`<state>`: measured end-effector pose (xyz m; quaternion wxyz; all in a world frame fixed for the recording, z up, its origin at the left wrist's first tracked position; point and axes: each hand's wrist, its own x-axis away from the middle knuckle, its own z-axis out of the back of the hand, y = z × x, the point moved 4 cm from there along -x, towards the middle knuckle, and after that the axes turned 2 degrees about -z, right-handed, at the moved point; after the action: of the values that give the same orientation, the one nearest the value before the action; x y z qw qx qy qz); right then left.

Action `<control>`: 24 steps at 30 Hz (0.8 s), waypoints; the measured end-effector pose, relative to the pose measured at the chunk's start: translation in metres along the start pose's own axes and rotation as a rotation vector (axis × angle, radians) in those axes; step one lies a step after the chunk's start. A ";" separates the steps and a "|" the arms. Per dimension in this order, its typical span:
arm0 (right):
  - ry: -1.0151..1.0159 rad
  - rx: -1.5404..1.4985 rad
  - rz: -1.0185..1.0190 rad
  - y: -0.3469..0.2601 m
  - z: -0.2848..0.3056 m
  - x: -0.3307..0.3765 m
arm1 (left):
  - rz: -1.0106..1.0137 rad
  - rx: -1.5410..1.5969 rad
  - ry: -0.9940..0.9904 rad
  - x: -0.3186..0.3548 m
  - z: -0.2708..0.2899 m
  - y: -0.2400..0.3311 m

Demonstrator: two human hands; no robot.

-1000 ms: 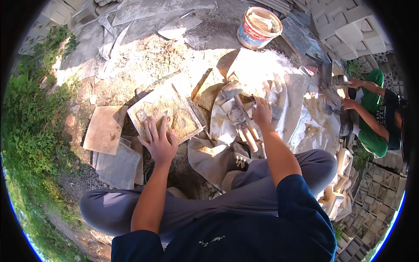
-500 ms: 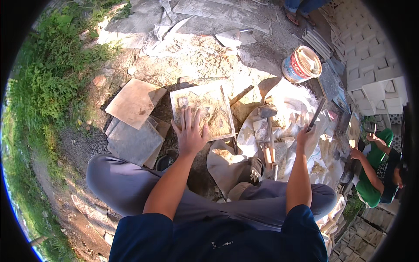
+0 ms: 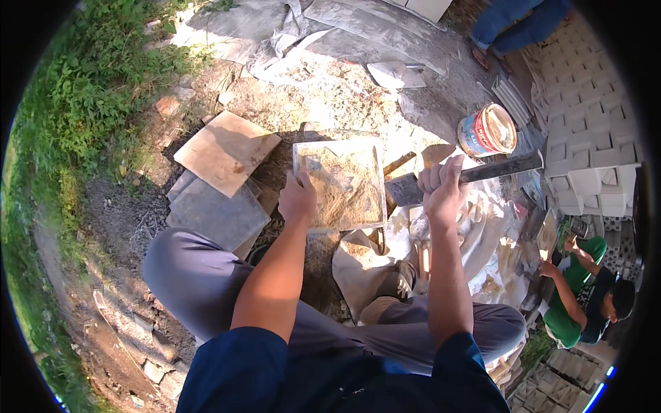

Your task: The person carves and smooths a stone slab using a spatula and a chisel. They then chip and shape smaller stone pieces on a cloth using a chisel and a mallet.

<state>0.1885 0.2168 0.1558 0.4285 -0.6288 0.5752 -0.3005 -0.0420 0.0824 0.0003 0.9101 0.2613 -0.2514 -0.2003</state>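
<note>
Between my legs lies a square slab (image 3: 372, 213) with a pale rim, its face coated in sandy, crumbly material. At its left edge, my left hand (image 3: 298, 198) is closed with the fingers curled over the rim. My right hand (image 3: 444, 189) grips a long, flat, dark metal tool (image 3: 506, 167) like a broad-bladed scraper; its exact kind is unclear. The tool lies almost level above the ground, its wide end beside the slab's right edge. Behind my right hand, the hammer's head is hidden.
A tan square tile (image 3: 227, 153) rests on grey tiles (image 3: 219, 213) at left. At upper right stands a paint bucket (image 3: 487, 131); a trowel (image 3: 396, 74) lies farther off. A person in green (image 3: 575, 296) works at right, near stacked pale blocks (image 3: 585, 96). Another person's jeans (image 3: 516, 24) show at top.
My left hand has gone from flat on the slab to curled at its left edge. My right hand has moved inward and turned the metal tool from upright to nearly level.
</note>
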 end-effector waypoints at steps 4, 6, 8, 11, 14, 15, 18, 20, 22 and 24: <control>-0.302 0.006 0.035 0.022 -0.057 -0.012 | 0.056 -0.033 -0.009 -0.008 -0.002 0.000; -0.384 0.022 0.041 0.033 -0.070 -0.018 | 0.085 -0.056 -0.022 -0.008 -0.001 0.002; -0.486 0.080 0.024 0.056 -0.065 -0.025 | 0.100 -0.071 -0.044 -0.006 0.001 0.008; -0.395 0.220 -0.130 0.112 -0.053 -0.028 | 0.143 -0.022 -0.121 -0.005 0.003 0.013; -0.398 0.144 -0.109 0.091 -0.065 -0.038 | 0.164 -0.061 -0.071 -0.009 0.007 0.005; -0.418 0.102 -0.082 0.083 -0.069 -0.039 | 0.152 -0.064 -0.082 -0.011 0.007 0.005; -0.429 0.190 -0.090 0.098 -0.067 -0.030 | 0.141 -0.078 -0.087 -0.010 0.005 0.006; -0.400 0.267 -0.195 0.122 -0.060 -0.026 | 0.131 -0.078 -0.081 -0.012 -0.001 0.009; -0.395 0.350 -0.216 0.117 -0.059 -0.033 | 0.112 -0.061 -0.052 -0.015 -0.005 0.004; -0.398 0.268 -0.109 0.100 -0.073 -0.031 | 0.119 -0.061 -0.066 -0.013 0.002 0.003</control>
<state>0.0730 0.2360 0.1038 0.5961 -0.6432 0.3995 -0.2671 -0.0533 0.0905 -0.0009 0.9192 0.2112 -0.2902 -0.1620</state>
